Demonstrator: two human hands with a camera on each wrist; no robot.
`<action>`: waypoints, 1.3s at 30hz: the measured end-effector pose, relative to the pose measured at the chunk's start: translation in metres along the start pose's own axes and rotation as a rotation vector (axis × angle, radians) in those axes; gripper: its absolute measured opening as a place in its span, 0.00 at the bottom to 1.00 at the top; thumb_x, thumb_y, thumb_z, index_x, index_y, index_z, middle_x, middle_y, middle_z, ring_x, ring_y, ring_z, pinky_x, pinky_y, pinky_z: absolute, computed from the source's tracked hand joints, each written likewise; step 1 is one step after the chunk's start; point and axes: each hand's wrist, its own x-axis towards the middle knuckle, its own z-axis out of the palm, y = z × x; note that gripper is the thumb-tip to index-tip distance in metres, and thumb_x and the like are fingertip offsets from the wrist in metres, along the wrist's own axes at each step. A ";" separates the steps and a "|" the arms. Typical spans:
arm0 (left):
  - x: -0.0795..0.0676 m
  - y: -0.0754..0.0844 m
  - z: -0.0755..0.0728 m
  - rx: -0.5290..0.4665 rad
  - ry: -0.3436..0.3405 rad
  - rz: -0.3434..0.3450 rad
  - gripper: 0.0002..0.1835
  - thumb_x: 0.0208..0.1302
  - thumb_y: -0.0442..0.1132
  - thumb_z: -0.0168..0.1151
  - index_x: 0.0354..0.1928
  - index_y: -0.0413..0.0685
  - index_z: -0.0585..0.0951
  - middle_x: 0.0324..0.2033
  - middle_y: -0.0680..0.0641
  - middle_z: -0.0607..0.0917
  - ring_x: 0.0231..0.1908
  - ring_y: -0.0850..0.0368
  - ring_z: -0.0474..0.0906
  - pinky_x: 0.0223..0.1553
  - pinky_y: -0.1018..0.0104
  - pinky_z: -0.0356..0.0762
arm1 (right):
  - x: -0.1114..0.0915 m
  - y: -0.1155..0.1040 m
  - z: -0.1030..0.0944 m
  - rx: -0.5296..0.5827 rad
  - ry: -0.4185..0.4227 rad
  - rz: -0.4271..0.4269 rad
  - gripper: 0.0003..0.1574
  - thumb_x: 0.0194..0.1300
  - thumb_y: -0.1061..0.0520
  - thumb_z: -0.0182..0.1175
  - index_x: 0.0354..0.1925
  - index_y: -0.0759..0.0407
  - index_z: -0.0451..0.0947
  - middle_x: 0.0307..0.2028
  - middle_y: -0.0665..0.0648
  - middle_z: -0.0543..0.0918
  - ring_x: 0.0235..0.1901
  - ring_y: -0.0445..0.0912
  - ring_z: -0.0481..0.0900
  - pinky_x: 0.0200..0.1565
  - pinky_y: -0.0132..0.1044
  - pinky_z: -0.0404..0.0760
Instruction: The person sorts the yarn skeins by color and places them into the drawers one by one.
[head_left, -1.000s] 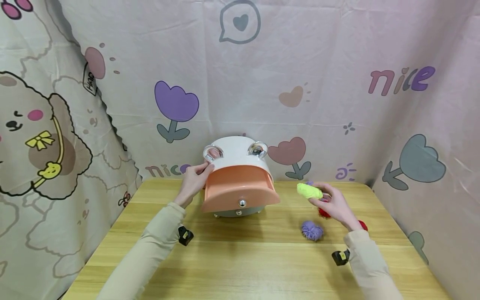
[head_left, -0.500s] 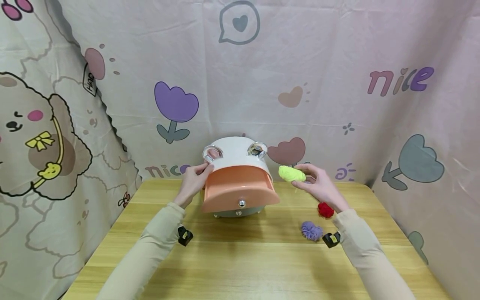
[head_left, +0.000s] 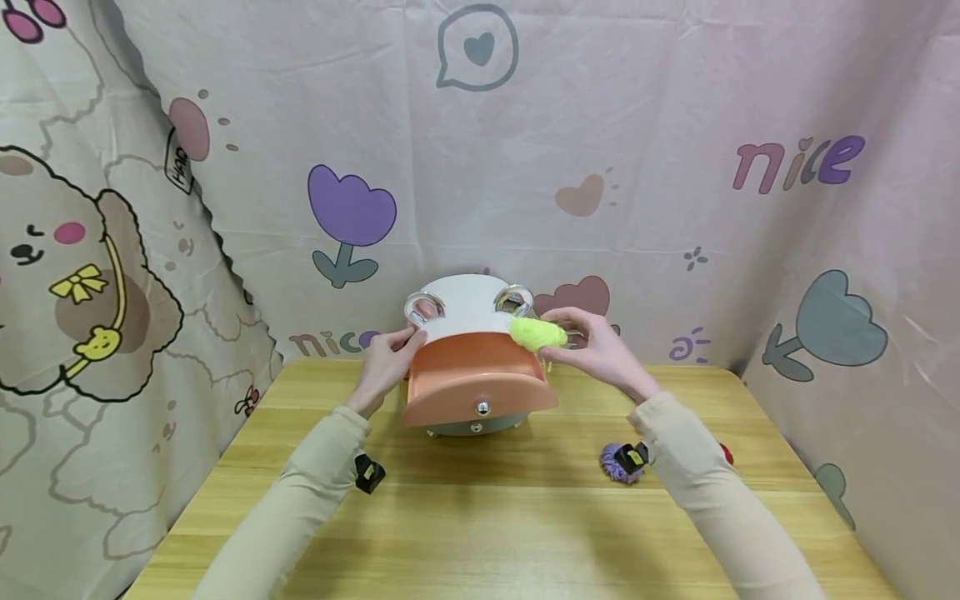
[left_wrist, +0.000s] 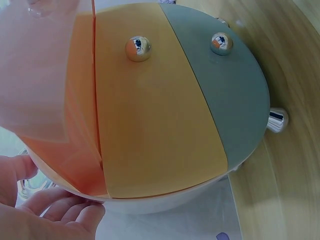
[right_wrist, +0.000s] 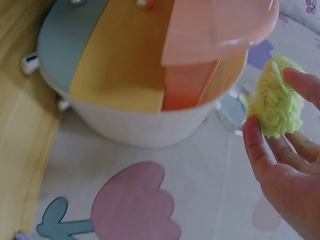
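A small round-sided drawer cabinet (head_left: pixel 468 304) with a white shell and silver ring ears stands on the table. Its peach top drawer (head_left: pixel 480 402) is pulled out, above a yellow drawer (left_wrist: pixel 155 110) and a grey-green drawer (left_wrist: pixel 222 95). My left hand (head_left: pixel 386 367) holds the cabinet's upper left edge beside one ear, thumb and fingers at the shell. My right hand (head_left: pixel 600 350) pinches a fluffy yellow-green skein of yarn (head_left: pixel 538 333) between thumb and fingers. In the head view the skein overlaps the right end of the drawer opening; the right wrist view shows it beside the shell.
A purple yarn pompom (head_left: pixel 611 471) lies on the wooden table (head_left: pixel 480 533) at the right, partly behind the black wrist camera (head_left: pixel 632 457). A bit of red (head_left: pixel 727 454) shows past the right sleeve. A printed curtain (head_left: pixel 480 167) hangs behind the table.
My right hand has carried the yarn skein left and upward, from over the right of the table to the cabinet's right side. My left hand and the cabinet have stayed put.
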 end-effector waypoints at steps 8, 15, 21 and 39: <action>0.000 -0.001 0.000 0.019 0.008 0.000 0.31 0.74 0.53 0.56 0.71 0.43 0.70 0.69 0.39 0.73 0.70 0.43 0.71 0.71 0.50 0.70 | 0.015 -0.014 0.021 -0.006 -0.032 -0.068 0.31 0.60 0.65 0.70 0.61 0.65 0.75 0.57 0.65 0.80 0.51 0.50 0.82 0.56 0.41 0.84; 0.000 -0.002 0.001 0.010 0.016 0.013 0.31 0.73 0.52 0.57 0.70 0.42 0.71 0.68 0.39 0.74 0.70 0.44 0.71 0.72 0.51 0.69 | 0.024 -0.021 0.036 0.016 -0.062 -0.088 0.32 0.59 0.67 0.70 0.61 0.67 0.74 0.57 0.66 0.80 0.49 0.52 0.82 0.56 0.47 0.83; 0.001 -0.002 0.002 0.017 0.024 0.026 0.31 0.73 0.51 0.57 0.70 0.40 0.71 0.67 0.38 0.74 0.69 0.43 0.71 0.71 0.50 0.69 | 0.029 -0.023 0.044 0.023 -0.070 -0.105 0.31 0.59 0.68 0.70 0.61 0.67 0.75 0.56 0.66 0.79 0.50 0.51 0.82 0.55 0.44 0.84; 0.000 -0.001 0.001 0.008 0.026 0.029 0.30 0.74 0.50 0.57 0.69 0.39 0.71 0.67 0.36 0.74 0.69 0.42 0.71 0.71 0.50 0.69 | 0.028 -0.023 0.042 0.030 -0.055 -0.099 0.30 0.62 0.65 0.69 0.61 0.69 0.74 0.59 0.70 0.79 0.54 0.62 0.82 0.58 0.51 0.82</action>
